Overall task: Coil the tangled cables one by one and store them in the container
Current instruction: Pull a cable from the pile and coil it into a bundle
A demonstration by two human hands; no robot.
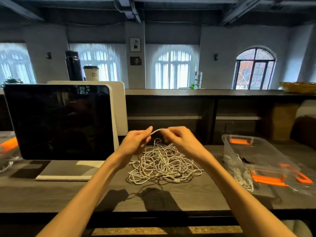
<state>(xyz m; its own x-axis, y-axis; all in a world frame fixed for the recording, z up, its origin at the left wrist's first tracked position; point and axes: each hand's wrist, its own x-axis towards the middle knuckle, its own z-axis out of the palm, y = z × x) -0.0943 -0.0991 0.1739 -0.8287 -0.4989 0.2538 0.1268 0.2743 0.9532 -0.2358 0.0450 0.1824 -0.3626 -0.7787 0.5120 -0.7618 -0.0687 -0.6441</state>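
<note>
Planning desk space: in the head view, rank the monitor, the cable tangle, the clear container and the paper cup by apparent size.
1. monitor
2. clear container and cable tangle: look similar, unranked
3. paper cup, though it stands farther away

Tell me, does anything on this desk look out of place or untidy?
Yes. White cords hang over the near wall of the clear box at the right instead of lying inside. The pile of cables in the middle is still a knot, while the left hand and right hand hold one cable above it.
</note>
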